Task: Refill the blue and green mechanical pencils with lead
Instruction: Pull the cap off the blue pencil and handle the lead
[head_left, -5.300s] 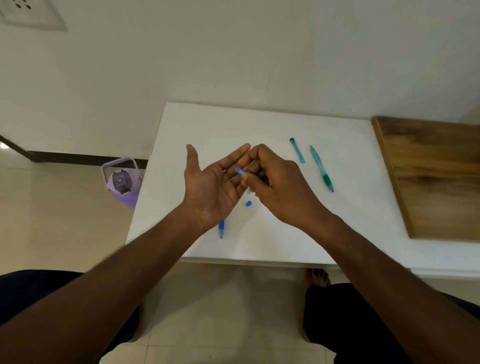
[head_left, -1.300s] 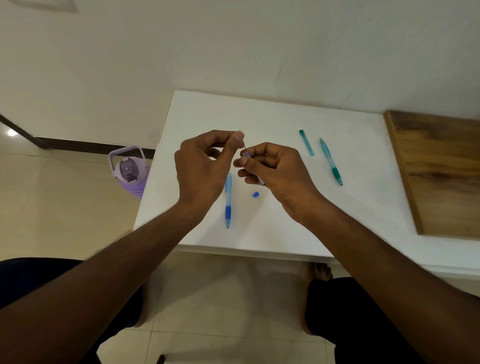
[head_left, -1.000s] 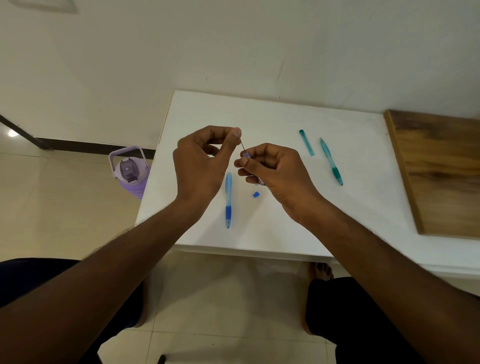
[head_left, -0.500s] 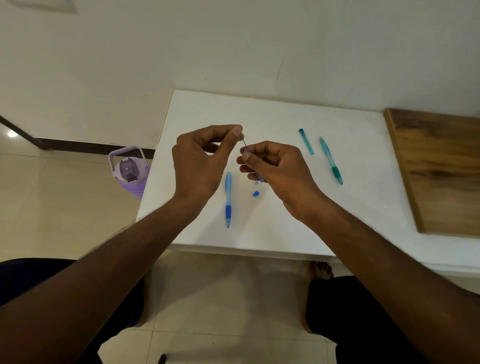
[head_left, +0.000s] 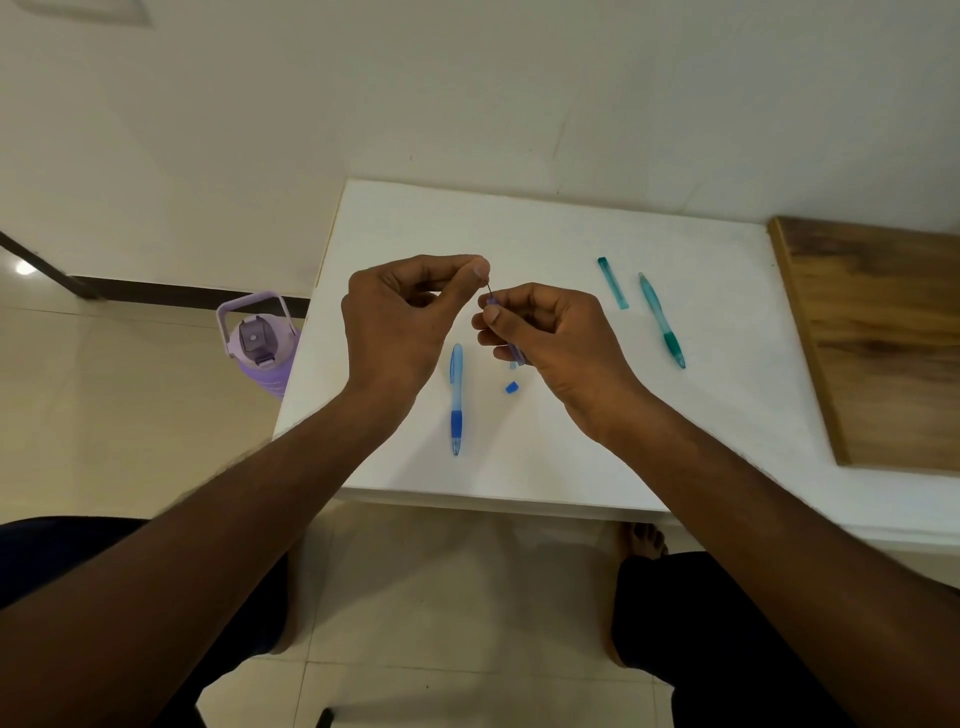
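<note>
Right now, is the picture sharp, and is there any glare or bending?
Head view: hands and blue pencil look sharp; a bright glare spot sits on the floor at left; the wide lens splays the table edges outward; shadows are soft.

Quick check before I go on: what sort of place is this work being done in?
Probably a room at home, not a workshop: a small white table against a plain wall, a tiled floor with a purple water bottle on it, and a bare foot under the table.

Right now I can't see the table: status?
Left hand pinching lead; right hand holding lead tube. Blue pencil on table. Nothing blocking.
</note>
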